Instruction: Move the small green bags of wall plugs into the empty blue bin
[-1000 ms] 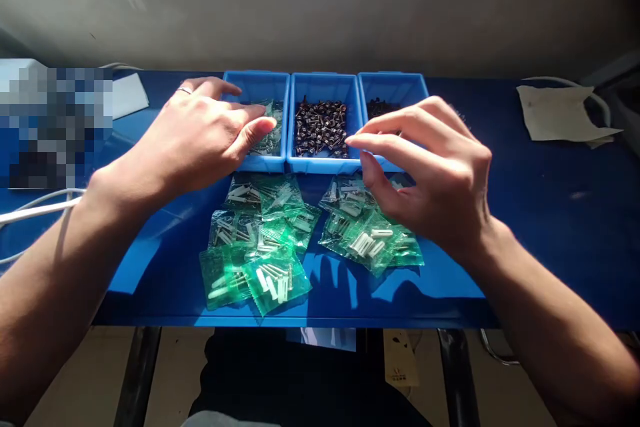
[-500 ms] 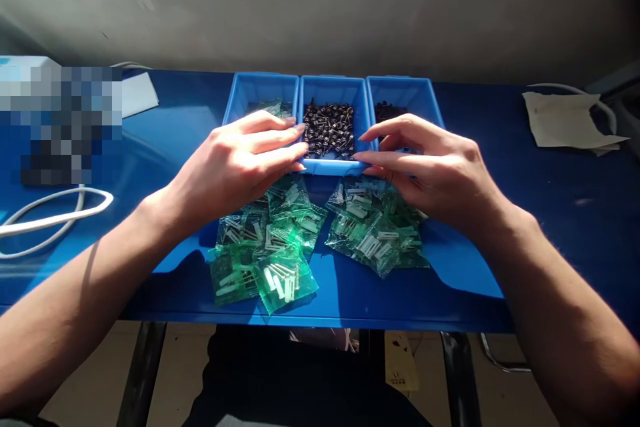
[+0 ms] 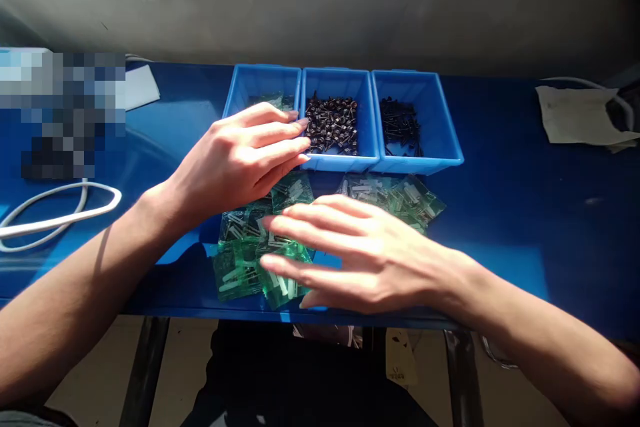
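Observation:
Three blue bins stand side by side on the table. My left hand (image 3: 233,160) lies across the front of the left bin (image 3: 265,73), fingers stretched, their tips at the near left corner of the middle bin (image 3: 340,163). That bin holds many small dark screws (image 3: 331,123). Longer black screws (image 3: 400,123) lie in the right bin (image 3: 443,120). My right hand (image 3: 355,253) is spread over green packets (image 3: 240,270) of white wall plugs and screws, its fingers apart with nothing visible in them. More packets (image 3: 413,197) lie behind it. Green packets also show inside the left bin.
A white cable (image 3: 60,220) loops on the left of the blue table (image 3: 500,213), near a white paper (image 3: 141,87) and a blurred object. On the far right lies a cream-coloured sheet (image 3: 575,117) with a cable behind it. A grey wall (image 3: 320,13) closes off the back.
My right hand has left the bins and come down and left over the green packets, uncovering the right bin. My left hand stays nearly in place. The view has shifted slightly.

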Tool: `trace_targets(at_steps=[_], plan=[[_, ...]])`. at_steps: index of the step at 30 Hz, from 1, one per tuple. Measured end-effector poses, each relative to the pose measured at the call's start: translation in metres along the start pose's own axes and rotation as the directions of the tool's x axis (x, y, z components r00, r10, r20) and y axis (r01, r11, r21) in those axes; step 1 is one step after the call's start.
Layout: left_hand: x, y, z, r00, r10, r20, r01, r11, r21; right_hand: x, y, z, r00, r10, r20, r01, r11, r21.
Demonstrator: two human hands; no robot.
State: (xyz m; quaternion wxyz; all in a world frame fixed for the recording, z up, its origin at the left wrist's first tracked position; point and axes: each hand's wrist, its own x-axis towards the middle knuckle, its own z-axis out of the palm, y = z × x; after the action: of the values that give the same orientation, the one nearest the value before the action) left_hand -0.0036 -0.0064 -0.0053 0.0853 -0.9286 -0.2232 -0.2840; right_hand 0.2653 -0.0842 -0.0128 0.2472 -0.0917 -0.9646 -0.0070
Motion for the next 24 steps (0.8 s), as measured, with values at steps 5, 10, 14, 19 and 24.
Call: trace_targets(at_steps=[5, 10, 14, 19, 24], plan=[[0.001, 0.0, 0.002, 0.994, -0.108, 0.03, 0.111, 0.99, -0.084, 0.002, -0.013, 0.01, 1.0, -0.009, 0.007, 0.009, 1.0, 0.006], [0.003, 0.001, 0.003, 0.98, -0.19, 0.055, 0.197, 0.963, -0.187, 0.004, -0.009, -0.004, 0.999, -0.041, -0.017, 0.04, 0.995, -0.09], [0.001, 0.0, 0.004, 0.982, -0.183, 0.052, 0.189, 0.967, -0.173, 0.004, -0.011, -0.01, 0.996, 0.017, -0.09, -0.019, 1.0, -0.02], [0.002, 0.006, 0.0, 0.994, 0.018, -0.107, -0.019, 1.0, -0.008, -0.003, -0.008, -0.015, 0.777, 0.502, -0.38, -0.398, 0.859, 0.321], [0.008, 0.031, -0.011, 0.98, 0.042, -0.192, -0.043, 0.999, 0.003, 0.005, 0.004, -0.022, 0.466, 0.774, -0.428, -0.495, 0.629, 0.599]])
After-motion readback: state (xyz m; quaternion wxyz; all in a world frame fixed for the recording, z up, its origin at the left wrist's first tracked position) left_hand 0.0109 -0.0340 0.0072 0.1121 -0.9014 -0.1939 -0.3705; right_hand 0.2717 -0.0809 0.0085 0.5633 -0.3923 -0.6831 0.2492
